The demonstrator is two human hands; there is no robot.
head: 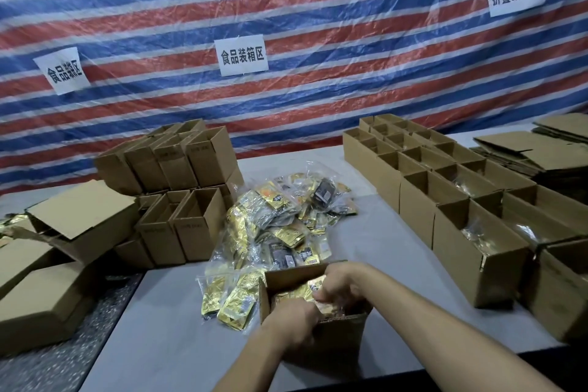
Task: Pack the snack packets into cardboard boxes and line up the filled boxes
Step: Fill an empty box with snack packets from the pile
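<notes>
Bare surface (pixel 381 242) lies open at one o'clock from the near box (pixel 345 336). The packet pile (pixel 280 226) blocks eleven, box rows (pixel 451 207) two.

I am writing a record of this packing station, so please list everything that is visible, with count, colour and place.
open box: one, brown, near table edge, centre, partly filled.
snack packets: many, gold and dark, in clear bags, heaped at table centre; some in the open box.
empty boxes: a stack, count unclear, brown, left of the heap.
lined boxes: several rows, brown, tops open, right side; packets show in some.
flat cardboard: a stack, brown, far right.
large boxes: several, brown, far left.
table: one, pale grey.
tarp: one, red, blue and white stripes, behind the table.
paper signs: three, white, on the tarp.
left hand: at the open box's near rim; grip blurred.
right hand: inside the open box, gripping snack packets.
</notes>
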